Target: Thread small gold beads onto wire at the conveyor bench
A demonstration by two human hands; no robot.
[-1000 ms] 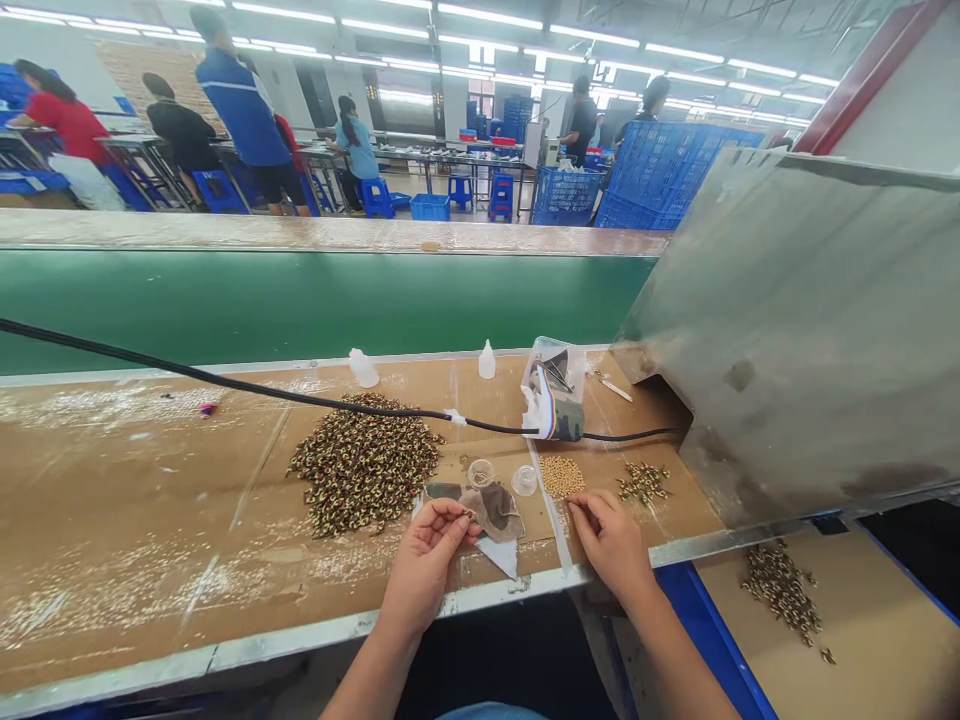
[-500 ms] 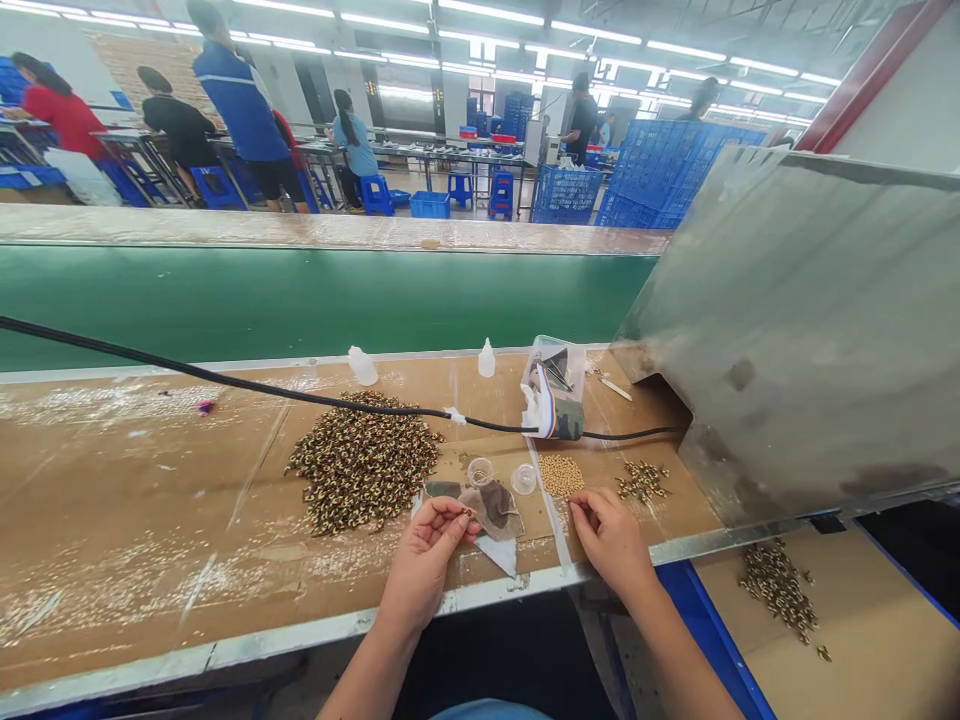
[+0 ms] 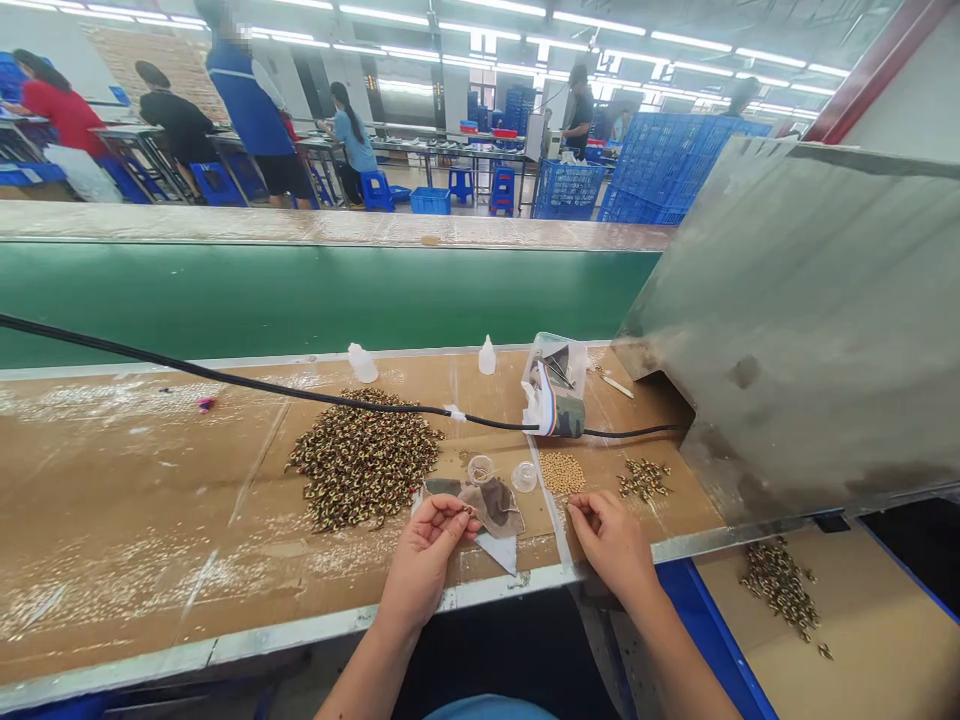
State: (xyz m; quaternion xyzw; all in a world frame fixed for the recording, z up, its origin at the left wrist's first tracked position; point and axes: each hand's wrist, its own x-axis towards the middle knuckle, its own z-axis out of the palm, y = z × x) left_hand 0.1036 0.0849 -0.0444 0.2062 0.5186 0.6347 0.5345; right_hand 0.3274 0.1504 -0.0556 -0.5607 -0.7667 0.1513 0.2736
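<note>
My left hand (image 3: 422, 560) rests at the bench's near edge, its fingertips pinched on a tiny dark bead beside a stained cloth (image 3: 493, 505). A little to the right, my right hand (image 3: 611, 543) has its fingers curled and pinched together; what they hold is too small to make out. A large heap of dark and gold beads (image 3: 364, 462) lies just left of my left hand. A small pile of tan beads (image 3: 562, 472) and a smaller dark cluster (image 3: 643, 479) lie beyond my right hand. Two small clear caps (image 3: 481, 469) stand between the piles.
A black cable (image 3: 225, 379) runs across the cardboard-covered bench (image 3: 135, 500). Two white dropper bottles (image 3: 487, 358) and a clear box of tools (image 3: 556, 385) stand at the back. A grey metal chute (image 3: 810, 330) rises on the right. More beads (image 3: 780, 585) lie on a lower tray. People work at far tables.
Both hands stay in place with only slight finger movement. The view has shifted a little.
</note>
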